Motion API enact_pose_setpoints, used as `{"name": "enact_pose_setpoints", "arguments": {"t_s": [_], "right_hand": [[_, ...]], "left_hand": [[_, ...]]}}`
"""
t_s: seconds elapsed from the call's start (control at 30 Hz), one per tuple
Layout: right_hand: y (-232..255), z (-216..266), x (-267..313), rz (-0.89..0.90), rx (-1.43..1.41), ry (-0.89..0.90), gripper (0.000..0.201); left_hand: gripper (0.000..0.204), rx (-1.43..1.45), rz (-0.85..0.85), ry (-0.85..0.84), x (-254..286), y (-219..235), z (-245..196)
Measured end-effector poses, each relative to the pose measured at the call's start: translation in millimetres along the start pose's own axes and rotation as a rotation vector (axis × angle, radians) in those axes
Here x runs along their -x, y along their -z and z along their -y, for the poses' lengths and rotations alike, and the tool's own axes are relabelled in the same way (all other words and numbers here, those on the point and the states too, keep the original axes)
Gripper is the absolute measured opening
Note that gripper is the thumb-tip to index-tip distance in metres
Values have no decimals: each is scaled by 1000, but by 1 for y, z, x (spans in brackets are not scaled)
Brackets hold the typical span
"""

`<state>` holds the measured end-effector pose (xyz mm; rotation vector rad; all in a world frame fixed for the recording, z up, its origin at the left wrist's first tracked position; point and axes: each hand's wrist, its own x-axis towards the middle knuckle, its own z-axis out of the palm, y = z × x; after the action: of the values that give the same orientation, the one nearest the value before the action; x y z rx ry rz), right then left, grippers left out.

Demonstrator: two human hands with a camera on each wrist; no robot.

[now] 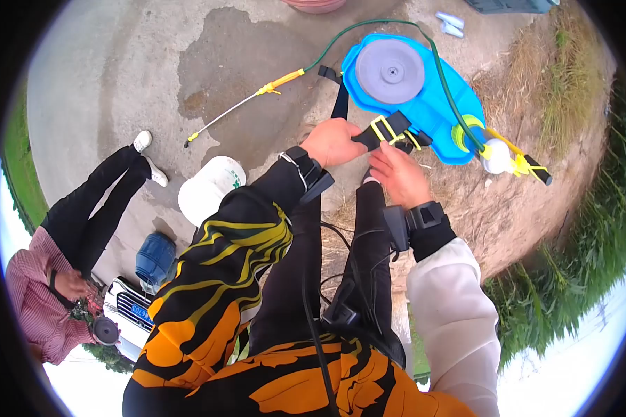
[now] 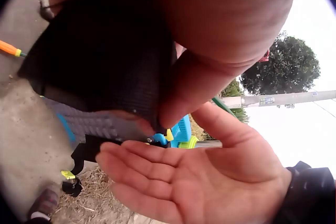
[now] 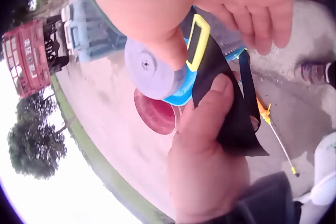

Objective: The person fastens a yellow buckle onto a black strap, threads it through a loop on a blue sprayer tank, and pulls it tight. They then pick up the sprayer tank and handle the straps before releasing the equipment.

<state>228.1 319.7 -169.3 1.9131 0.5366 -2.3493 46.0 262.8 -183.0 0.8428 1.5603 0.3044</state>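
A blue backpack sprayer [image 1: 424, 69] with a round grey lid [image 1: 389, 71] stands on the ground before me. My left hand [image 1: 330, 142] grips its wide black strap [image 3: 228, 108], thumb laid over the webbing. A yellow buckle [image 3: 198, 43] sits on the strap just beyond that thumb. Close by is my right hand [image 1: 400, 177], its thumb right at the buckle. In the left wrist view, the palm of the right hand [image 2: 210, 176] faces up, fingers extended under the strap [image 2: 105, 61]. A second yellow buckle [image 2: 68, 174] hangs lower on a strap.
A green hose [image 1: 438, 76] runs over the sprayer to a spray wand [image 1: 233, 111] lying on the concrete. Left of my legs are a white bucket [image 1: 212, 184], a blue barrel [image 1: 155, 257] and a standing person [image 1: 49, 278]. A reddish basin [image 3: 156, 113] lies beyond the sprayer.
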Motion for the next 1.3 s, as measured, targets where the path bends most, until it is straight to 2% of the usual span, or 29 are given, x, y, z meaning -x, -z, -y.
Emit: {"name": "enact_pose_setpoints", "arguments": {"t_s": [0.03,0.07,0.1,0.13,0.17,0.2,0.23,0.27,0.3,0.47,0.5,0.57,0.67,0.77,0.87,0.97,1.0,1.1,1.13,1.23,1.27,1.3], "right_hand": [[2,-3,-13,-2,-69,-54,40],[1,-3,-20,74,-214,-55,37],[-1,-4,-26,88,-394,-12,34],[2,-6,-33,180,-485,-2,32],[5,-7,-40,282,-578,2,30],[4,-10,-47,298,-612,92,28],[1,-9,-49,270,-693,53,31],[-1,-8,-49,282,-679,62,31],[-1,-5,-47,277,-667,81,32],[14,-3,-44,492,-714,64,34],[12,-1,-42,446,-771,80,32],[10,3,-41,470,-769,117,31],[8,9,-33,408,-735,77,28],[16,13,-30,461,-675,88,28],[22,20,-25,467,-575,97,29],[29,22,-25,530,-565,49,30],[30,24,-26,564,-578,28,30],[30,23,-25,611,-652,-9,30],[28,23,-24,560,-677,-24,30],[27,23,-19,581,-762,-43,29],[30,26,-14,506,-741,-38,28],[34,29,-11,520,-761,-42,28]], "left_hand": [[32,38,14,10,1,0,0],[23,100,10,-20,3,-4,-1],[21,128,37,-54,5,-6,-3],[19,152,43,-100,7,-13,-1],[20,93,21,-249,13,-13,-6],[25,155,-9,-257,13,-27,-1],[27,82,-66,-385,11,-35,4],[28,42,-90,-352,15,-33,-1],[28,140,-55,-290,18,-31,-4],[28,154,4,-295,18,-28,-6],[25,42,-43,-304,18,-26,-11],[25,86,-64,-243,18,-23,-16],[36,114,45,-182,15,-18,-21],[37,208,184,-140,2,-19,-18],[45,157,298,-78,-6,-18,-22],[53,67,243,-124,-14,-49,2],[53,-18,241,-124,-10,-48,-5],[48,-91,-26,-404,5,-44,-9],[42,-84,-99,-469,6,-46,-7],[40,-84,-102,-481,9,-43,-13],[37,-101,-114,-487,7,-46,-16],[36,-89,-97,-486,7,-48,-22]]}}
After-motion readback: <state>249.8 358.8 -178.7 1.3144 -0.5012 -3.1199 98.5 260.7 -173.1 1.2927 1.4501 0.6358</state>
